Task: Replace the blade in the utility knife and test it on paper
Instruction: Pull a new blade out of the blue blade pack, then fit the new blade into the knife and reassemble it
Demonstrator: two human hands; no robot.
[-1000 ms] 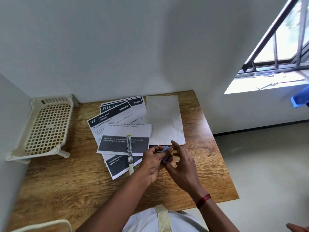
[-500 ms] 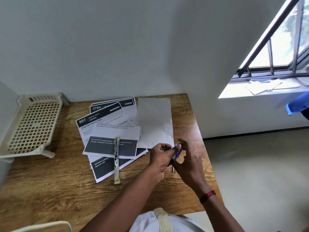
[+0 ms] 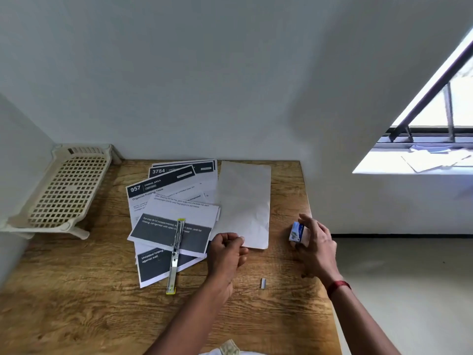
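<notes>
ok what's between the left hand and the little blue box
Head view: from the left hand, the lower corner of the blank white sheet, then bare wooden table, up to the blue box in the right hand.

Head view, wide-angle, worn by the person.
- Position: above the near edge of the wooden table (image 3: 76,316).
- Facing: forward and down, towards the table's far edge and the white wall (image 3: 204,73) behind it.
- Range: near. The left hand (image 3: 226,254) and right hand (image 3: 317,242) reach in from the bottom.
- Coverage: the tabletop to its far corners, with the window (image 3: 448,111) and floor (image 3: 409,278) off the right edge.
</notes>
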